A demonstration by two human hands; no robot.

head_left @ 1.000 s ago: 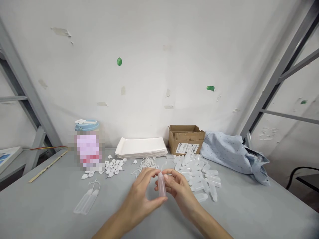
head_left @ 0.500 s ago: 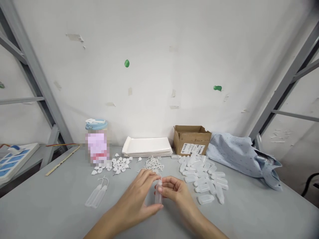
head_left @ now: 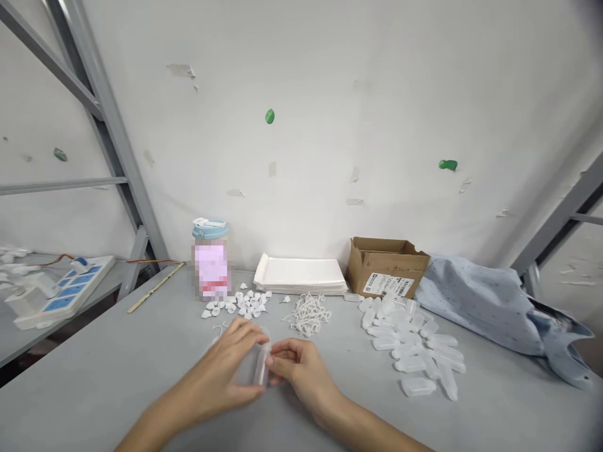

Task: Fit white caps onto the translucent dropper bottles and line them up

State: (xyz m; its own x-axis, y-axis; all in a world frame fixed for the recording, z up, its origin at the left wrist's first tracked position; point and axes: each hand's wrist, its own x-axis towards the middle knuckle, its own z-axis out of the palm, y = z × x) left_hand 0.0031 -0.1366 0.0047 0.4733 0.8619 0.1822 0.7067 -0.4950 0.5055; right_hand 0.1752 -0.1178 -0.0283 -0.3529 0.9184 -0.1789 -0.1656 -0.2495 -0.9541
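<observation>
A small translucent plastic bottle (head_left: 260, 369) stands near upright between my two hands at the front of the table. My left hand (head_left: 226, 364) spans it, fingertips at its top and thumb by its base. The fingertips of my right hand (head_left: 299, 367) pinch its upper side. A faint white cord loop (head_left: 219, 328) shows behind my left hand, which mostly hides the bottles there. Beyond my hands lie a heap of white cords (head_left: 309, 315) and a cluster of small white caps (head_left: 245, 304). Many loose translucent bottles (head_left: 409, 364) lie to the right.
At the back stand a blue-lidded container (head_left: 210, 231), a stack of white trays (head_left: 301, 271) and an open cardboard box (head_left: 377, 270). Light blue cloth (head_left: 485, 301) lies at the right. A thin wooden strip (head_left: 155, 289) lies near the left edge.
The view has turned left, so the table's things appear further right. Both hands have moved left with the bottle, towards the corded bottles, which my left hand now mostly covers.
</observation>
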